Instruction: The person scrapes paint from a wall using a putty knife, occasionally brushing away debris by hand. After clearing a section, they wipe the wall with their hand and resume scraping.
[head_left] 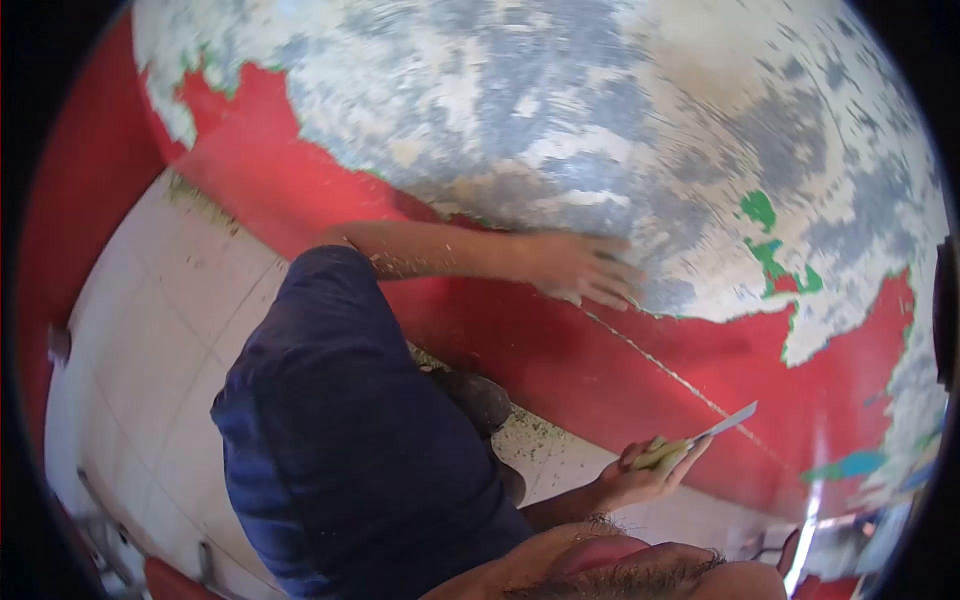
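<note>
My left hand [585,270] lies flat with spread fingers on the wall [560,130], at the line where scraped grey-white plaster meets red paint. Lower right, my right hand [645,475] grips the yellowish handle of a scraper [715,428]. Its flat metal blade points up and right, close to the red paint [600,365] but apart from it. My dark blue clothing [340,440] fills the lower middle of the view.
Paint flakes and dust [530,430] lie along the foot of the wall on the white tiled floor [170,330]. A dark shoe [480,398] stands by the debris. Small green paint patches [775,255] remain on the wall at right.
</note>
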